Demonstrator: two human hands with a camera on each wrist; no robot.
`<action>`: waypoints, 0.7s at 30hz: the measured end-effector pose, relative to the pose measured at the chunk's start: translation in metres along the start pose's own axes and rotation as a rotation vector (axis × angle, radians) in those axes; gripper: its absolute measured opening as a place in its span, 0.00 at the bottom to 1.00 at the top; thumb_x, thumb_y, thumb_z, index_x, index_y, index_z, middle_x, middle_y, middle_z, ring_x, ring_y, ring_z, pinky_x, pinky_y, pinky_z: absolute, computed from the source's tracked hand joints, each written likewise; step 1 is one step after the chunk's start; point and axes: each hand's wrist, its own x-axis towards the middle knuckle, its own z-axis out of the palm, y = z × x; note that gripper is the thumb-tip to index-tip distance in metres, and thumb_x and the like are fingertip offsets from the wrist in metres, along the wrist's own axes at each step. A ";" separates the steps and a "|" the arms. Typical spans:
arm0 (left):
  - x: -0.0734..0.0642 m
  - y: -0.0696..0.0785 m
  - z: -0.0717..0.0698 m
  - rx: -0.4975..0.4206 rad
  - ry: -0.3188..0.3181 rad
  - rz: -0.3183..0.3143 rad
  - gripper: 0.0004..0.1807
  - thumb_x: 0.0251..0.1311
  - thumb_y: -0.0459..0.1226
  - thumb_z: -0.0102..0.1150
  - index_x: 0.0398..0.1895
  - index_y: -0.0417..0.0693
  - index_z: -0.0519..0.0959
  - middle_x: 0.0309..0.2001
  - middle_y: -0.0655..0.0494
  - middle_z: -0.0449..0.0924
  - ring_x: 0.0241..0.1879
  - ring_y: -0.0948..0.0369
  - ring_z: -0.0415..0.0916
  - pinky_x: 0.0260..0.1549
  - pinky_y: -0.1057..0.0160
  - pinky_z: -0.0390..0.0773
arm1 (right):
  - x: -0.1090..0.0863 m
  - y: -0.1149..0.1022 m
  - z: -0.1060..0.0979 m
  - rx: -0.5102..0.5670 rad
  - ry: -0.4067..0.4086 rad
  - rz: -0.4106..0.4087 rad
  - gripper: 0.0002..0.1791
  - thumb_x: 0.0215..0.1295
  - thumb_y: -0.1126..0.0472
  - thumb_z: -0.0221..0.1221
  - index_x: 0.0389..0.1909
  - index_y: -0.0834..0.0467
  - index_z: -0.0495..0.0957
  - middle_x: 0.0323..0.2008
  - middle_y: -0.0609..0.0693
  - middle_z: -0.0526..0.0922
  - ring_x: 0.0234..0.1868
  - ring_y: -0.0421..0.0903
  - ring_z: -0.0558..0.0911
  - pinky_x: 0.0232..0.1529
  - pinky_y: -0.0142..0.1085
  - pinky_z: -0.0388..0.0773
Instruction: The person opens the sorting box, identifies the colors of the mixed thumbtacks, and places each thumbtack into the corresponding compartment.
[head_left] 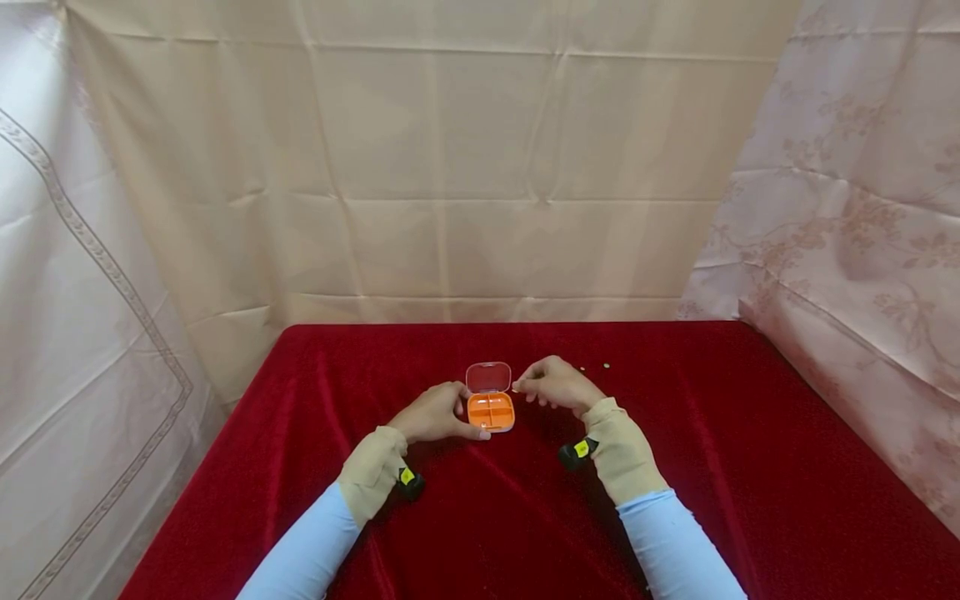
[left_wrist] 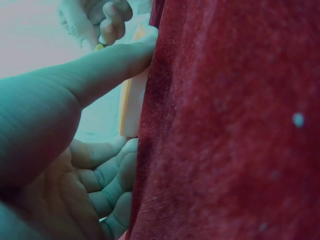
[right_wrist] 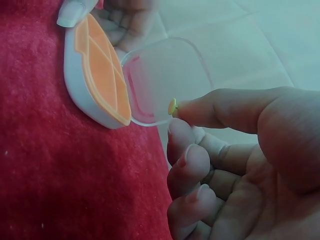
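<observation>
A small pill box (head_left: 492, 412) with orange compartments and a white outer shell stands on the red cloth. Its clear lid (head_left: 488, 377) is raised at the back. My left hand (head_left: 438, 414) grips the box from the left, thumb along the front and fingers at the rear corner. To the right of the lid, my right hand (head_left: 557, 385) pinches a tiny yellow pill (right_wrist: 172, 106) between thumb and forefinger, apart from the box. In the right wrist view the orange dividers (right_wrist: 107, 70) show, but the compartment floors are partly hidden.
Two tiny pale pieces, one greenish (head_left: 607, 365) and one smaller (head_left: 582, 368), lie on the cloth beyond my right hand. The red-covered table (head_left: 360, 358) meets a beige curtain (head_left: 480, 167) at its far edge. Patterned drapes hang at both sides.
</observation>
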 end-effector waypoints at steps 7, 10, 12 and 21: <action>0.000 0.000 0.000 -0.001 0.004 0.005 0.34 0.47 0.52 0.82 0.50 0.42 0.77 0.36 0.55 0.76 0.35 0.60 0.71 0.38 0.61 0.73 | 0.001 -0.003 0.007 -0.006 -0.007 0.008 0.10 0.73 0.60 0.62 0.41 0.63 0.86 0.28 0.51 0.81 0.23 0.41 0.72 0.23 0.32 0.68; 0.000 0.000 0.001 0.001 0.004 0.008 0.34 0.48 0.52 0.82 0.51 0.42 0.77 0.36 0.55 0.75 0.35 0.60 0.71 0.38 0.60 0.73 | 0.002 -0.005 0.010 -0.010 -0.007 0.016 0.09 0.73 0.59 0.62 0.40 0.61 0.87 0.28 0.51 0.81 0.23 0.41 0.72 0.22 0.32 0.67; -0.001 0.001 0.001 -0.002 0.002 0.007 0.34 0.48 0.52 0.82 0.51 0.42 0.77 0.36 0.55 0.76 0.36 0.60 0.71 0.38 0.60 0.73 | 0.002 -0.006 0.012 -0.010 -0.002 0.016 0.09 0.73 0.60 0.62 0.40 0.61 0.87 0.28 0.52 0.81 0.23 0.42 0.72 0.22 0.32 0.67; 0.000 0.000 0.001 -0.014 -0.004 -0.003 0.35 0.49 0.53 0.81 0.52 0.42 0.76 0.35 0.55 0.76 0.35 0.59 0.72 0.38 0.60 0.74 | 0.002 -0.010 0.017 -0.001 -0.010 -0.019 0.09 0.73 0.61 0.62 0.41 0.62 0.86 0.31 0.55 0.82 0.26 0.42 0.73 0.27 0.33 0.71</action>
